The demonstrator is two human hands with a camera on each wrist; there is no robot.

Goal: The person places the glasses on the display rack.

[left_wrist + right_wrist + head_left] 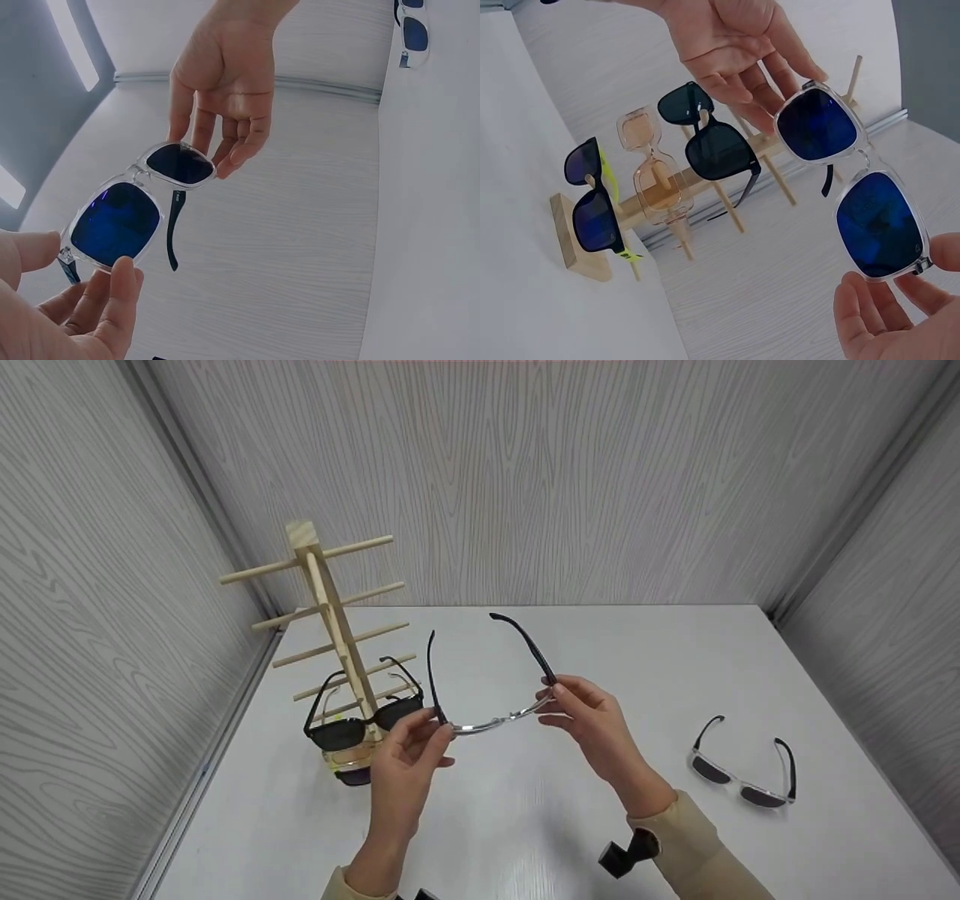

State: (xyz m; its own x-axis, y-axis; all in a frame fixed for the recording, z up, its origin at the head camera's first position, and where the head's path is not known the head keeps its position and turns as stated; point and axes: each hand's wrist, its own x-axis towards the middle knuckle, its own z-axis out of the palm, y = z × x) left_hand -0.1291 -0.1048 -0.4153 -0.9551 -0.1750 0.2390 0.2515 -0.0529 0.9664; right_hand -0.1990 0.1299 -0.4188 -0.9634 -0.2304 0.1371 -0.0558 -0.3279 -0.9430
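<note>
Both hands hold one pair of sunglasses (478, 728) above the white table, its clear frame and dark blue lenses showing in the wrist views. My left hand (405, 765) pinches the left end of the frame between thumb and fingers, near the hinge. At the opposite end, my right hand (596, 727) grips the corner by the other hinge. Both black temples are unfolded and point away from me. Close behind the left hand stands a wooden rack (341, 637) with rows of pegs, its upper pegs bare. Black sunglasses (339, 733) hang on its lower part.
Below the black pair, the rack also holds peach see-through glasses (660, 187) and dark sunglasses with yellow-green temples (596, 221). Another clear-framed pair of sunglasses (762, 797) lies unfolded on the table at the right. Grey wood-grain panels (510, 480) enclose the table (660, 660).
</note>
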